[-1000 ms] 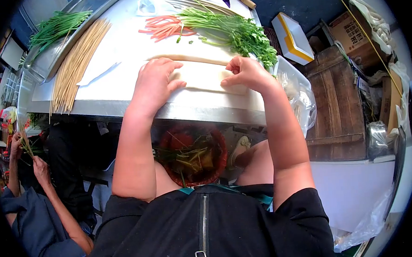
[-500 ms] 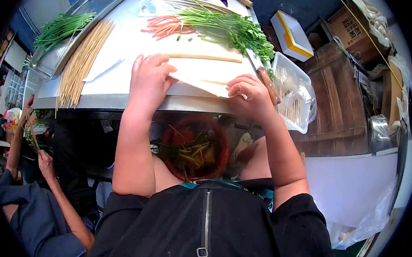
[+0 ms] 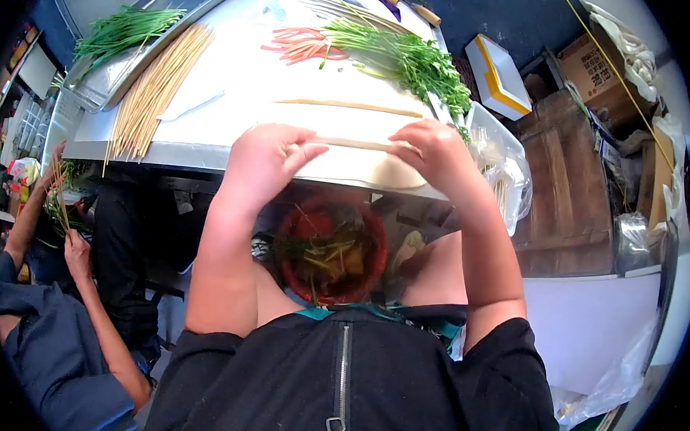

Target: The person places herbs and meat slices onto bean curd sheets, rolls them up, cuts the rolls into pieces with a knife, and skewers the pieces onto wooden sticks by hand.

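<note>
A thin, pale sheet that looks like tofu skin (image 3: 362, 166) hangs over the table's near edge. My left hand (image 3: 268, 161) pinches its upper edge at one end, thumb against fingers. At the other end my right hand (image 3: 435, 150) grips the same edge, which is stretched straight between them. More pale sheets (image 3: 347, 108) with a tan edge lie flat just beyond. Behind these are red strips (image 3: 299, 45) and a leafy green bunch of herbs (image 3: 427, 64).
Wooden skewers (image 3: 163, 88) lie at the left beside a metal tray (image 3: 108, 91) of green stalks (image 3: 121, 34). A clear plastic tub (image 3: 502, 153) stands at the right. Below sits a red basket (image 3: 374, 253) with scraps. At far left, a co-worker's hands (image 3: 78, 253) hold thin sticks.
Both hands have lifted the sheet's edge and drawn it toward me, so it now overhangs the table edge. The whole view has shifted slightly.
</note>
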Motion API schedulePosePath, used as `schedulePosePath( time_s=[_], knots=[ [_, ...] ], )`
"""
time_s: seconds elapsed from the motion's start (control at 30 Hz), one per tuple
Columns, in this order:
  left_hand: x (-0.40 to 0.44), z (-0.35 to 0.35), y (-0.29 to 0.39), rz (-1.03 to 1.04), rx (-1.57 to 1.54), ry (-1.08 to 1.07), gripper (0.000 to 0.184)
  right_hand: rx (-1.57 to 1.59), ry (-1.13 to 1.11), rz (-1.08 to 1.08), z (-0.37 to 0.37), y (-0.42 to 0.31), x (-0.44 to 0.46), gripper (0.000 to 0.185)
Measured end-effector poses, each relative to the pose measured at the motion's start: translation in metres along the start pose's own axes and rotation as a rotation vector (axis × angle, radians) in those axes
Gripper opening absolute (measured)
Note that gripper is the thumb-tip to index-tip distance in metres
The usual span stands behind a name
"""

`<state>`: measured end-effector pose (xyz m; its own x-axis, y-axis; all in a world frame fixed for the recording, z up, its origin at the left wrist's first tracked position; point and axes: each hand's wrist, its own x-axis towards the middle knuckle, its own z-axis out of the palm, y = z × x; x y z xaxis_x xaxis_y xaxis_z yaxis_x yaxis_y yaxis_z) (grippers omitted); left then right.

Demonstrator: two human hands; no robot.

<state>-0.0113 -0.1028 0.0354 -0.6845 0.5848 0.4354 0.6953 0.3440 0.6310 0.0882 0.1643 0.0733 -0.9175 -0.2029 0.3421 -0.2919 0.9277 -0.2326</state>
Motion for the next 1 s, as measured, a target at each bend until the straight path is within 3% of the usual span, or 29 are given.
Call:
schedulePosePath(
  time_s=[0.03, 0.1, 0.23, 0.37, 0.4, 0.73, 0.8, 0.83, 0.9, 1.0],
  knots=[
    [0.006, 0.001, -0.002, -0.003, -0.002, 0.010, 0.018, 0.002, 0.079, -0.067, 0.005, 0.004, 0.021, 0.015],
    [0.020, 0.004, -0.009, -0.325, -0.302, 0.316, 0.023, 0.021, 0.074, -0.075, 0.019, 0.013, 0.068, 0.015],
    [0.043, 0.012, -0.048, -0.308, -0.558, 0.618, 0.028, -0.079, 0.148, -0.091, 0.072, 0.034, 0.154, 0.016],
    [0.052, 0.013, -0.057, -0.322, -0.608, 0.612, 0.027, -0.273, 0.159, -0.091, 0.113, 0.056, 0.194, 0.025],
    [0.054, 0.012, -0.056, -0.344, -0.611, 0.601, 0.026, -0.324, 0.074, -0.046, 0.113, 0.055, 0.198, 0.031],
    [0.060, 0.013, -0.060, -0.390, -0.739, 0.619, 0.024, -0.271, 0.059, -0.007, 0.122, 0.076, 0.212, 0.021],
    [0.059, 0.013, -0.060, -0.384, -0.744, 0.618, 0.023, 0.543, 0.250, 0.395, 0.132, 0.088, 0.219, 0.018],
    [0.059, 0.012, -0.059, -0.385, -0.744, 0.623, 0.023, 0.542, 0.246, 0.392, 0.130, 0.094, 0.222, 0.018],
    [0.059, 0.009, -0.058, -0.404, -0.738, 0.615, 0.023, 0.981, 0.479, 0.421, 0.119, 0.100, 0.228, 0.015],
    [0.058, 0.007, -0.056, -0.388, -0.752, 0.630, 0.023, 1.034, 0.545, 0.288, 0.099, 0.096, 0.235, 0.014]
  ],
)
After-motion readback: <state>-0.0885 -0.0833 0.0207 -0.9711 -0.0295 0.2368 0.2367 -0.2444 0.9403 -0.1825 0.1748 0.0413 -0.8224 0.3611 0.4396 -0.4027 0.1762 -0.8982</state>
